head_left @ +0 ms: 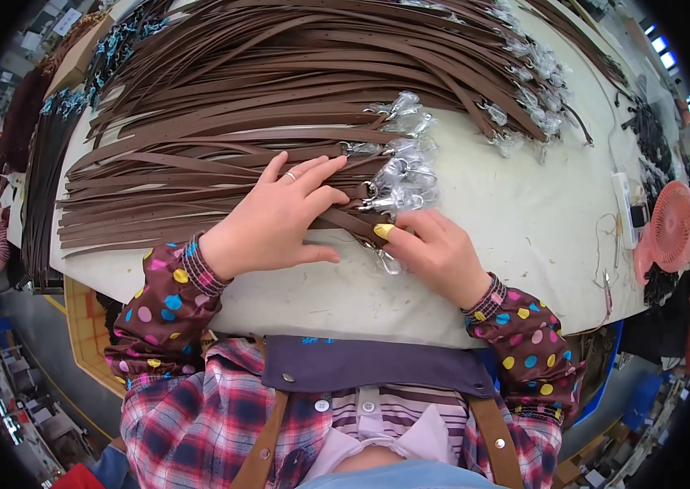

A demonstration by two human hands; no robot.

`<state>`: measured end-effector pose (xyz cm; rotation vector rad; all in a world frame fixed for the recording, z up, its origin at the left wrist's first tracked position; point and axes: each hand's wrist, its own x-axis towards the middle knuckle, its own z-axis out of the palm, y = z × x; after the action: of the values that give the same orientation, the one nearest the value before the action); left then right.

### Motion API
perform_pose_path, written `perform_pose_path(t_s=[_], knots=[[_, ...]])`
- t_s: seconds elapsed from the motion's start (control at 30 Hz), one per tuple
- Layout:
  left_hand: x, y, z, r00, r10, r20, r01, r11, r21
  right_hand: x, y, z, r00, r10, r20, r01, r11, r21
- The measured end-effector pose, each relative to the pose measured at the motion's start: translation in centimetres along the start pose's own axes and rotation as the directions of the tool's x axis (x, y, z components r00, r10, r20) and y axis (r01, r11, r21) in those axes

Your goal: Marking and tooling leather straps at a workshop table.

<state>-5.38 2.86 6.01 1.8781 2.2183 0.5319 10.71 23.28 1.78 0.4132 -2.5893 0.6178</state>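
My left hand [276, 216] lies flat across a row of brown leather straps [149, 198], its fingers stretched out and a ring on one of them. Its thumb points right, over the pale table [508, 236]. My right hand [435, 251] is closed at the end of the nearest strap [345, 219], with yellow wrapping on a fingertip. Some of its fingers are hidden beneath the hand. Metal clasps in clear plastic wrap [402, 175] crowd the right ends of the row, and one wrapped clasp [388, 261] hangs just below the gripped strap end.
A larger heap of brown straps [304, 61] fills the far side. Dark straps with blue-wrapped ends [56, 122] hang at the left. A pink fan [672, 226], a white power strip [625, 208] and small snips [607, 293] are on the right. An orange crate [88, 326] stands below the left edge.
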Motion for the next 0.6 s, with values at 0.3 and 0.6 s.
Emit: perform_pose_path(t_s=[0.3, 0.6], knots=[[-0.2, 0.2, 3.0, 0.991, 0.024, -0.131, 0.015, 0.956, 0.292, 2.3, -1.9, -1.0, 1.000, -0.005, 0.011, 0.005, 1.000, 0.009], [5.3, -4.0, 2.8, 0.854, 0.412, -0.316, -0.326, 0.899, 0.293, 3.7, 1.0, -0.9, 0.993, 0.106, 0.061, -0.078, 0.933, -0.352]])
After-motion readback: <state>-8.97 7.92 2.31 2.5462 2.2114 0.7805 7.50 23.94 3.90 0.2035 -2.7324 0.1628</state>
